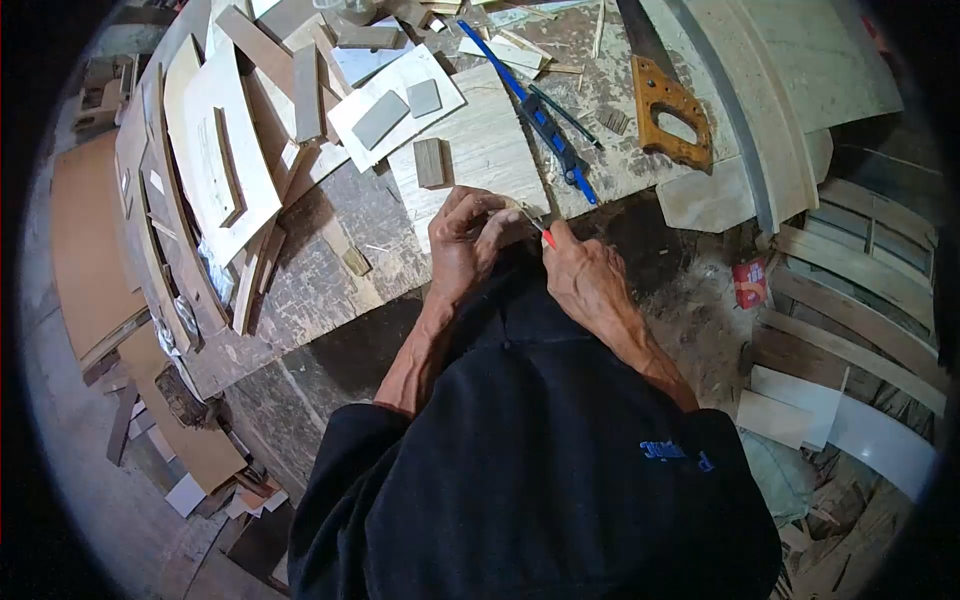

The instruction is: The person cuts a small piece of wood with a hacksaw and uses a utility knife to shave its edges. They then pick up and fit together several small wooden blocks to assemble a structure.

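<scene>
At the near edge of the workbench (pixel 310 310), my right hand (pixel 590 275) is closed round a red-handled tool (pixel 548 238) with a thin metal blade or shaft. Its tip points up and left toward the fingers of my left hand (pixel 465 240). Those fingers are pinched on a small pale piece, perhaps wood, mostly hidden by the fingertips. Just beyond, a small brown wood block (pixel 430 163) rests on a pale board (pixel 480 125). To the right lie a blue caliper-like tool (pixel 545 125) and a dark green pencil-like stick (pixel 565 115).
A handsaw with a wooden handle (pixel 672 115) lies at the bench's right. White board (pixel 395 105) carries two grey pads. Strips and panels (pixel 215 150) pile up at left. Curved wooden pieces (pixel 860 310) and a red packet (pixel 749 284) are at right, below bench height.
</scene>
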`<action>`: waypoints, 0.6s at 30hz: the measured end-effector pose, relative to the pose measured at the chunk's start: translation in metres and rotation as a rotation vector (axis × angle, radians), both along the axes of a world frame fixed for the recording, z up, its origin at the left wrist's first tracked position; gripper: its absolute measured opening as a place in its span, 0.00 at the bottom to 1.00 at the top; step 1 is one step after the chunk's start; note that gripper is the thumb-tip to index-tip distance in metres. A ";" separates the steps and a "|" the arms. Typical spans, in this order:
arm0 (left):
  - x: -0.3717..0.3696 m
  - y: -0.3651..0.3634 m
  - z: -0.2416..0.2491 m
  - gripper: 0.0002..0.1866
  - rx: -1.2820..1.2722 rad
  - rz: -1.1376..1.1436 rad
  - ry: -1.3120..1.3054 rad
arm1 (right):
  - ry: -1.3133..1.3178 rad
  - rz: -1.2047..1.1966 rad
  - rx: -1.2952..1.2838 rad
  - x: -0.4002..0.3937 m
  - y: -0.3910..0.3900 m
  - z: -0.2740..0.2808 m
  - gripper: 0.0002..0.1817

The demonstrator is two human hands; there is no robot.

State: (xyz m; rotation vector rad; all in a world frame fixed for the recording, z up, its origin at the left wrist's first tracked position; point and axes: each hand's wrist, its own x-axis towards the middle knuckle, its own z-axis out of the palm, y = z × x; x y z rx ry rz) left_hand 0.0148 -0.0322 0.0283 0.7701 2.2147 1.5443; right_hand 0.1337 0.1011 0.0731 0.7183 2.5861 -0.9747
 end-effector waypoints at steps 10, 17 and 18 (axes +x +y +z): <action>0.001 0.000 0.003 0.07 0.065 0.024 -0.076 | 0.026 -0.137 -0.146 0.009 0.004 -0.028 0.12; 0.002 -0.003 -0.008 0.09 0.044 0.098 -0.294 | 0.038 -0.033 -0.133 0.009 0.005 -0.006 0.11; 0.002 -0.004 -0.008 0.09 0.033 0.097 -0.321 | 0.043 -0.030 -0.142 0.010 0.006 -0.004 0.11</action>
